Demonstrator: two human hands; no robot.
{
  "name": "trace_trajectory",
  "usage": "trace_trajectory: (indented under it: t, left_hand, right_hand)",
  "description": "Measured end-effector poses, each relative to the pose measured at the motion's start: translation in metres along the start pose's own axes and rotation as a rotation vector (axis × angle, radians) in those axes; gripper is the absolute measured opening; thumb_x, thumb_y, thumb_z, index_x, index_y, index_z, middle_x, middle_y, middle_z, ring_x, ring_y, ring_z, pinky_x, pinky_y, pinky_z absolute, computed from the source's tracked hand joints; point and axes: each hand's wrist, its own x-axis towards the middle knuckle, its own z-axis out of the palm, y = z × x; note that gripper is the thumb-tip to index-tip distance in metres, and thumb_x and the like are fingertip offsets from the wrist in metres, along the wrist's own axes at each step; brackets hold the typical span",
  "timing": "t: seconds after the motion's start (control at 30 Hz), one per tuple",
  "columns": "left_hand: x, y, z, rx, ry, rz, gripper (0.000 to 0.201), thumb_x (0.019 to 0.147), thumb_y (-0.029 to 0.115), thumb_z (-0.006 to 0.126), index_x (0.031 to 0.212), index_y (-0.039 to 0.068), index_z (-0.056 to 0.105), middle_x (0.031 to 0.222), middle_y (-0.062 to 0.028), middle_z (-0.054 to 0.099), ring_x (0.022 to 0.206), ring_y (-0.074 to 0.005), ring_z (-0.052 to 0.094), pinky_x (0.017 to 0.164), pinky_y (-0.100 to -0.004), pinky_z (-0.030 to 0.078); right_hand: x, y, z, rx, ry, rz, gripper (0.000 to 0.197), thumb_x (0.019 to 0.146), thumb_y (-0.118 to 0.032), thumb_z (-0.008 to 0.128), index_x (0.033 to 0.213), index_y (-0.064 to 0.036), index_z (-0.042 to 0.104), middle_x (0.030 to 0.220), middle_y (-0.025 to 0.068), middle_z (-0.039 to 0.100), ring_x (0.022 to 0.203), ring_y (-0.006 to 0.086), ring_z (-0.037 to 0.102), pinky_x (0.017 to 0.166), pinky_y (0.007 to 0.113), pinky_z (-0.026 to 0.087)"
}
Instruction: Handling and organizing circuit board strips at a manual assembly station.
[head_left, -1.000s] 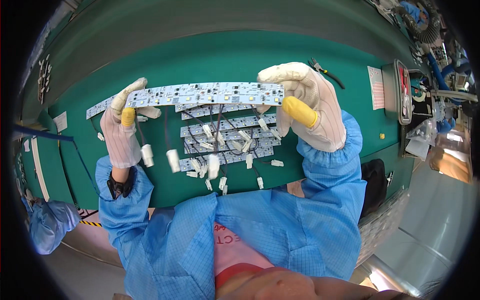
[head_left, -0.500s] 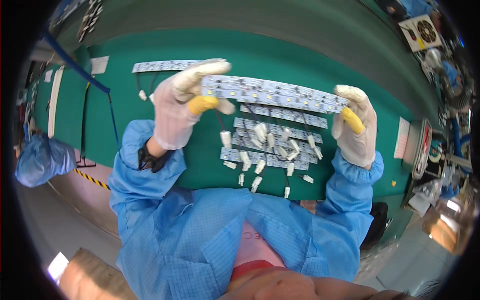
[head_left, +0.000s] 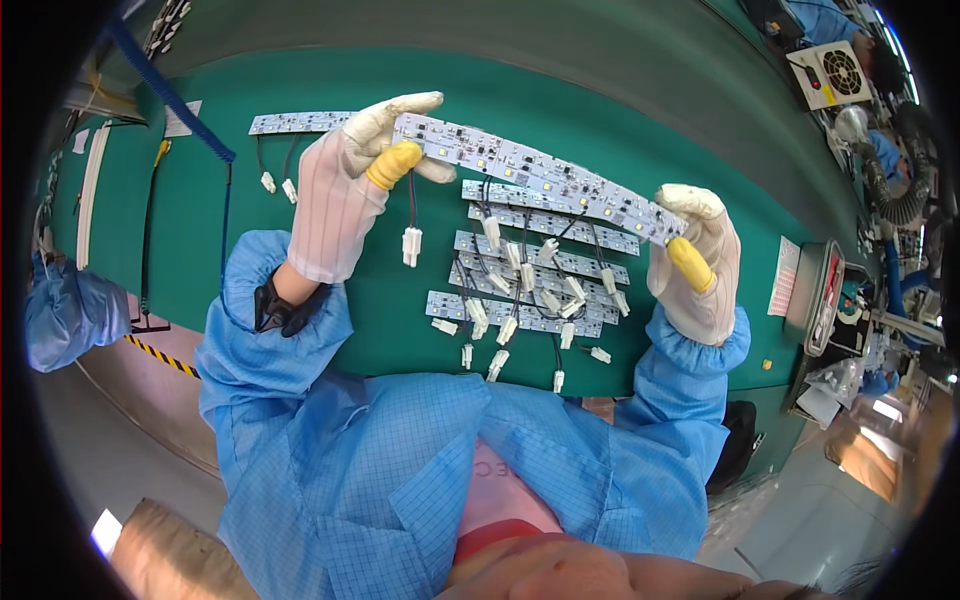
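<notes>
The left hand (head_left: pixel 345 195) and right hand (head_left: pixel 703 268) pinch opposite ends of a long white light strip (head_left: pixel 540 172), dotted with yellowish squares, slanting lower toward the right; a white plug (head_left: pixel 411 246) dangles below the left.

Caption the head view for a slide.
Gloved left hand and right hand hold a white circuit strip by its ends above a green table.

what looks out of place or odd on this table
A small yellow bit lies alone toward the right of the green table, away from the boards. Their white plugs lie jumbled, pointing different ways. No damage or spill shows.
</notes>
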Motion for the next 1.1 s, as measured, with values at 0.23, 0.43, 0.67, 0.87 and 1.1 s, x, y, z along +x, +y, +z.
trace_trajectory:
  t: [0.23,0.43,0.67,0.87,1.1]
  left_hand:
    - [-0.004,-0.006,0.0,-0.084,-0.082,0.066,0.052,0.092,0.04,0.056,0.125,0.001,0.054,0.077,-0.006,0.07,0.079,-0.0046,0.057,0.076,-0.0201,0.042]
    - [0.007,-0.003,0.003,0.1,-0.019,-0.127,0.045,0.096,0.037,0.049,0.125,0.004,0.054,0.079,-0.0037,0.071,0.073,-0.0054,0.055,0.065,-0.0203,0.041]
    - [0.006,-0.014,0.003,0.008,0.006,-0.04,0.049,0.095,0.035,0.05,0.129,0.0,0.049,0.079,-0.0064,0.07,0.081,-0.0111,0.062,0.072,-0.0232,0.046]
    - [0.004,-0.023,0.005,-0.281,-0.135,0.134,0.052,0.091,0.038,0.058,0.117,-0.006,0.052,0.083,-0.0135,0.068,0.078,-0.0177,0.066,0.089,-0.0333,0.046]
    - [-0.003,-0.021,0.008,-0.074,-0.044,0.062,0.038,0.096,0.035,0.049,0.108,0.001,0.06,0.076,-0.0091,0.07,0.077,-0.0117,0.065,0.081,-0.0244,0.045]
  right_hand:
    - [0.0,0.0,-0.011,-0.167,0.051,0.084,0.03,0.091,-0.02,0.058,0.114,-0.0007,0.054,0.059,-0.0016,0.056,0.05,0.0048,0.049,0.053,0.019,0.038]
    - [-0.005,-0.007,0.002,0.047,-0.007,0.122,0.054,0.083,-0.033,0.07,0.118,0.0037,0.052,0.081,0.0075,0.061,0.053,0.0073,0.053,0.053,0.02,0.04]
    - [0.002,-0.009,0.005,-0.148,0.05,0.154,0.029,0.091,-0.01,0.054,0.117,0.0022,0.053,0.075,0.0063,0.063,0.052,0.0084,0.056,0.053,0.018,0.04]
    - [0.008,0.004,-0.003,-0.292,0.16,0.134,0.031,0.095,-0.023,0.052,0.114,-0.0001,0.055,0.069,0.0023,0.057,0.057,0.0071,0.051,0.055,0.02,0.043]
    - [0.0,0.007,-0.015,0.022,0.016,0.161,0.022,0.095,-0.02,0.052,0.1,-0.0001,0.058,0.067,0.0069,0.063,0.047,0.0091,0.054,0.045,0.021,0.043]
